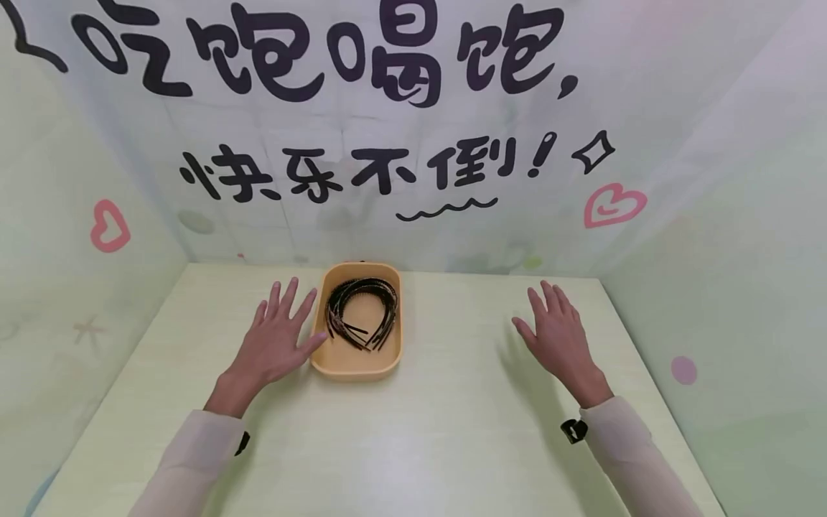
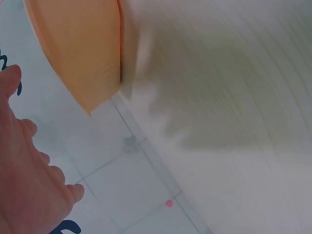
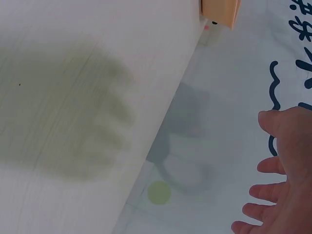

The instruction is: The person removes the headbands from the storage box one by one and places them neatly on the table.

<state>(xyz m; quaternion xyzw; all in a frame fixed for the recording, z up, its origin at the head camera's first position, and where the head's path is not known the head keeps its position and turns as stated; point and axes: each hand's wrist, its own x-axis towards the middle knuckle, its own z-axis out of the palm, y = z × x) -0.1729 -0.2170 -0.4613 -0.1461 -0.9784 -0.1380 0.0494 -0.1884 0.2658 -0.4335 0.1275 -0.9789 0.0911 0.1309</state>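
Note:
Several thin dark headbands [image 1: 362,287] lie bunched together in a light orange plastic tray [image 1: 352,368] near the back of the table. My left hand [image 1: 274,345] hovers at the tray's left side with its fingers spread, its thumb overlapping the rim in the head view; whether it touches cannot be told. In the left wrist view that hand [image 2: 31,170] appears beside the tray's outer wall [image 2: 85,53]. Farther right, my right hand [image 1: 561,337] is held above the table, fingers extended and holding nothing. The right wrist view shows this hand [image 3: 287,175] casting a shadow on the tabletop.
The pale wooden table [image 1: 388,445] meets a printed back wall [image 1: 388,237] with large black lettering. Side walls stand at the left [image 1: 64,301] and right [image 1: 730,323]. A corner of the tray [image 3: 222,10] shows at the top of the right wrist view.

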